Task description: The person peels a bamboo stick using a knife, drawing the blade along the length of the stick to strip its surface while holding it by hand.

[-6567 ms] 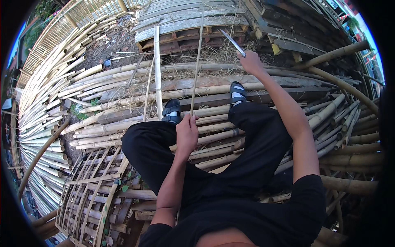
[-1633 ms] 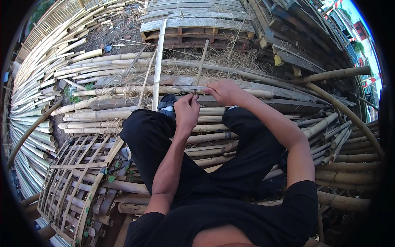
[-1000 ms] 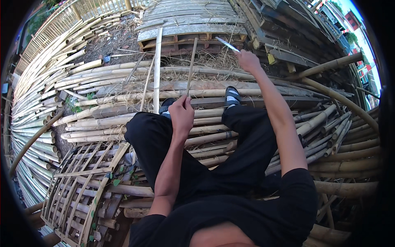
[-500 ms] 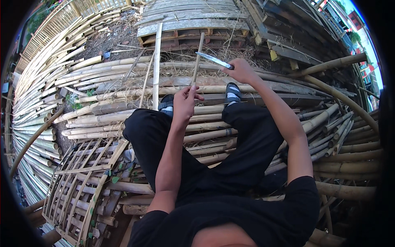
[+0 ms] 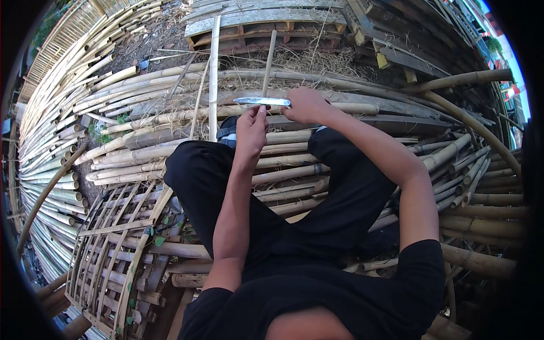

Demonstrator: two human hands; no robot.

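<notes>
At lower left lies a woven bamboo lattice (image 5: pixel 116 243); at upper centre the left hand (image 5: pixel 250 126) pinches a thin bamboo strip (image 5: pixel 268 62) running up the frame, while the right hand (image 5: pixel 306 105), raised half a second ago, has brought its gripped knife (image 5: pixel 262 101) across it, blade pointing left

Knife drawn back in to the strip

The right hand (image 5: pixel 309 106) — stretched far out a second ago with the knife (image 5: pixel 262 101) pointing away — now sits close in, the blade lying level and crossing the thin bamboo strip (image 5: pixel 268 62) just above the left hand (image 5: pixel 251 126). The left hand's grip sits a little higher on the strip — and the two hands are now near each other.
</notes>
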